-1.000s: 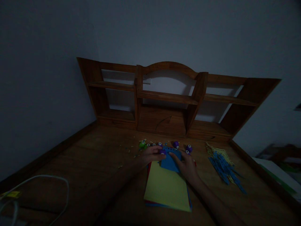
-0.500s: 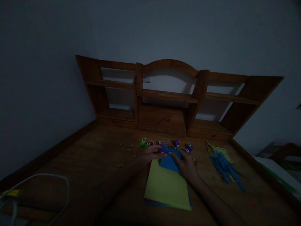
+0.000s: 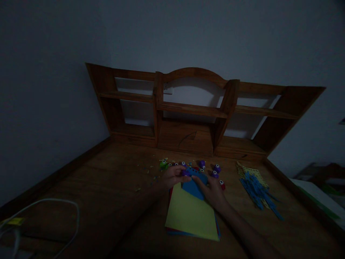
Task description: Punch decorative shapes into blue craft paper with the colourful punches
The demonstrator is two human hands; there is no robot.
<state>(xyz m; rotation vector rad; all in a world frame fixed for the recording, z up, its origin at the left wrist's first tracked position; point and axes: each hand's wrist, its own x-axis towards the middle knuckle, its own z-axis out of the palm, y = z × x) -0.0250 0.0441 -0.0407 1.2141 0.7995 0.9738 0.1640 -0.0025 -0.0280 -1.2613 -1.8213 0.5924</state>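
My left hand is closed around a small purple craft punch, at the upper left edge of a blue sheet of paper. The paper has a row of punched holes along its far edge. My right hand pinches this sheet at its right side, thumb on top. Under it lies a yellow sheet on a stack with red and blue edges showing. Other punches stand just beyond my hands: a green one, purple ones and a red one.
Blue paper strips and a perforated yellow sheet lie to the right. Tiny paper bits are scattered on the wooden desk at left. A wooden shelf unit stands behind; a white cable loops at the lower left.
The blue sheet has turned slightly and shifted a little left against the punch. My right hand has moved slightly with it, showing more of the red punch.
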